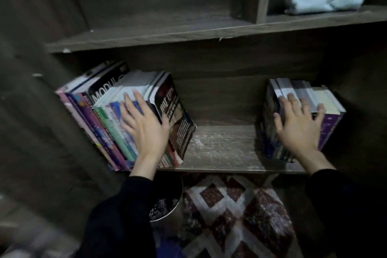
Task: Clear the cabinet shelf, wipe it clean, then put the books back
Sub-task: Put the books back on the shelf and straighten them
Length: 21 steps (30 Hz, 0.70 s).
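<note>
1. A dark wooden cabinet (146,6) is seen from above in dim light, with a patterned rug (230,216) on the floor below it.
2. The lower shelf (222,146) is shown bare and dusty-looking in its middle part, between two groups of books.
3. The left books (98,125) are stood on edge at the left end of the shelf and are tilted toward the cabinet's side wall.
4. The right books (310,94) are stood on edge at the right end, well apart from the left group.
5. The left hand (144,125) is laid flat on the upper edges of the left books, fingers straight and spread; nothing is gripped. The thumb is set against the dark cover of the outermost book.
6. The right hand (297,125) is spread palm down over the top of the right books, fingers unclenched and fanned; no book is clasped.
7. Both arms are reached forward and down, and black sleeves are worn to the wrists.
8. A pale blue cloth (324,1) is left crumpled in the upper right compartment.
9. A round metal pot (167,209) is seen on the floor beneath the left arm.
</note>
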Tool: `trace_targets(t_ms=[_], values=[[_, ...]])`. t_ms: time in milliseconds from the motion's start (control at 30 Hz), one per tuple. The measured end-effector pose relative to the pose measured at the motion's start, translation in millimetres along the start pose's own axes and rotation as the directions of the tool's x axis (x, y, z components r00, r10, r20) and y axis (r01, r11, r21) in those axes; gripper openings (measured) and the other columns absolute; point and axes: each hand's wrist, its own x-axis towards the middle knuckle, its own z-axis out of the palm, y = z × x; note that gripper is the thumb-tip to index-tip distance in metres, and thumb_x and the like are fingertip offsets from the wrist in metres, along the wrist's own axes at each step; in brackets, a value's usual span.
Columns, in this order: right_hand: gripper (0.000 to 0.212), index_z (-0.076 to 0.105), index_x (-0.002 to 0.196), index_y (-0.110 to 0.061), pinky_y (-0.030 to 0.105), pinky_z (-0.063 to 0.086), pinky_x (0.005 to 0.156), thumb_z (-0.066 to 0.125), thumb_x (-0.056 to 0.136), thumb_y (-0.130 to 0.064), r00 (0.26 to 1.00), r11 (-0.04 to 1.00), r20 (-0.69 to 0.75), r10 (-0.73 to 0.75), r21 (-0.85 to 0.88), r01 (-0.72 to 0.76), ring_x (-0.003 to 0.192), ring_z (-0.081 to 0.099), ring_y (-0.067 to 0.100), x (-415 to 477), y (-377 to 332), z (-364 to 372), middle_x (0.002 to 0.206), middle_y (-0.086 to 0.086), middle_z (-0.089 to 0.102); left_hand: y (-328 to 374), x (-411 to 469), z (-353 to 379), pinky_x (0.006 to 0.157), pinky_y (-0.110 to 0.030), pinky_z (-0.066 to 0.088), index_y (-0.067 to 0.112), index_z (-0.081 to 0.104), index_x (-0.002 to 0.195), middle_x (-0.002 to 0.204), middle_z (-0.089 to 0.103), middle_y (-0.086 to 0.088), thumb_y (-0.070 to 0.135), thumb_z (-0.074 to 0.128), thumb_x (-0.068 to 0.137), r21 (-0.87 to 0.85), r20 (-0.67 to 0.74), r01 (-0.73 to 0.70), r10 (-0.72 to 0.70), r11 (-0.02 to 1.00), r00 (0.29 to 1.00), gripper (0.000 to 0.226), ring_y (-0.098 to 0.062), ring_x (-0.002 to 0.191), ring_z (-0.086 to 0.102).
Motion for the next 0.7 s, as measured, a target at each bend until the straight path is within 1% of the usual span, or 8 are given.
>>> trace_targets(t_ms=[100, 233, 400, 467, 533, 567, 633, 700], values=[[0.056, 0.048, 0.137, -0.01, 0.053, 0.01, 0.107, 0.034, 0.089, -0.037, 1.0, 1.0, 0.01, -0.001, -0.001, 0.001, 0.133, 0.039, 0.034, -0.3, 0.2, -2.1, 0.144, 0.013, 0.046, -5.3, 6.6, 1.0, 0.114, -0.052, 0.004, 0.002, 0.006, 0.151, 0.159, 0.001, -0.018, 0.035, 0.06, 0.09, 0.027, 0.049, 0.039, -0.041, 0.999, 0.998, 0.088, -0.034, 0.145, -0.002], [0.058, 0.046, 0.139, -0.012, 0.052, 0.008, 0.108, 0.03, 0.089, -0.039, 0.999, 1.0, 0.04, 0.013, -0.008, -0.013, 0.135, 0.036, 0.033, -0.6, -0.7, -4.0, 0.146, 0.011, 0.044, 2.9, 6.6, 2.3, 0.114, -0.052, 0.005, 0.0, 0.017, 0.147, 0.156, 0.004, -0.023, 0.032, 0.063, 0.086, -0.004, 0.031, 0.055, -0.055, 0.998, 0.998, 0.082, -0.039, 0.143, 0.0], [0.058, 0.049, 0.136, -0.01, 0.053, 0.011, 0.107, 0.03, 0.088, -0.038, 1.0, 1.0, 0.015, 0.0, -0.004, 0.0, 0.13, 0.039, 0.034, -0.5, 0.3, -2.6, 0.142, 0.013, 0.047, 16.2, 7.7, 4.2, 0.104, -0.044, 0.028, 0.002, 0.026, 0.139, 0.137, 0.038, -0.023, 0.032, 0.064, 0.088, -0.183, 0.043, 0.04, -0.032, 0.982, 0.999, 0.07, -0.036, 0.126, 0.034], [0.059, 0.049, 0.135, -0.01, 0.054, 0.012, 0.106, 0.028, 0.088, -0.039, 1.0, 1.0, 0.016, -0.004, 0.0, 0.004, 0.13, 0.04, 0.034, -0.2, 1.0, -2.2, 0.141, 0.013, 0.048, 20.1, 19.7, 0.3, 0.095, -0.044, 0.041, 0.008, 0.018, 0.143, 0.118, 0.053, -0.02, 0.033, 0.068, 0.086, -0.322, 0.126, 0.089, -0.05, 0.943, 0.991, 0.079, -0.034, 0.111, 0.052], [0.058, 0.049, 0.135, -0.011, 0.054, 0.012, 0.106, 0.029, 0.088, -0.039, 1.0, 1.0, 0.02, -0.007, -0.009, 0.007, 0.129, 0.04, 0.033, 0.1, 2.0, -1.4, 0.141, 0.012, 0.048, 24.3, 34.7, -6.4, 0.088, -0.042, 0.047, 0.018, 0.01, 0.15, 0.095, 0.058, -0.009, 0.032, 0.072, 0.083, -0.36, 0.23, 0.155, -0.074, 0.92, 0.97, 0.092, -0.031, 0.098, 0.06], [0.058, 0.049, 0.135, -0.011, 0.053, 0.012, 0.106, 0.03, 0.088, -0.038, 1.0, 1.0, 0.02, -0.005, -0.017, 0.006, 0.13, 0.04, 0.033, 0.6, 2.4, -1.0, 0.141, 0.012, 0.048, 27.0, 40.5, -8.4, 0.089, -0.042, 0.047, 0.021, 0.012, 0.151, 0.098, 0.059, -0.01, 0.032, 0.073, 0.082, -0.344, 0.264, 0.174, -0.083, 0.923, 0.961, 0.093, -0.033, 0.103, 0.058], [0.056, 0.049, 0.135, -0.011, 0.053, 0.012, 0.106, 0.032, 0.088, -0.037, 1.0, 1.0, 0.022, 0.002, -0.023, -0.002, 0.13, 0.039, 0.033, 0.9, 2.7, -0.5, 0.142, 0.012, 0.048, 33.7, 42.8, -9.0, 0.096, -0.043, 0.043, 0.018, 0.026, 0.149, 0.124, 0.056, -0.018, 0.032, 0.073, 0.081, -0.32, 0.26, 0.176, -0.093, 0.931, 0.961, 0.084, -0.035, 0.124, 0.046], [0.056, 0.049, 0.135, -0.011, 0.054, 0.011, 0.107, 0.032, 0.088, -0.037, 1.0, 1.0, 0.03, 0.008, -0.027, -0.007, 0.131, 0.038, 0.033, 1.1, 2.2, 0.3, 0.142, 0.012, 0.047, 45.0, 32.3, -4.7, 0.096, -0.04, 0.042, 0.016, 0.036, 0.146, 0.129, 0.056, -0.017, 0.03, 0.072, 0.081, -0.369, 0.207, 0.153, -0.079, 0.917, 0.975, 0.075, -0.034, 0.127, 0.042]])
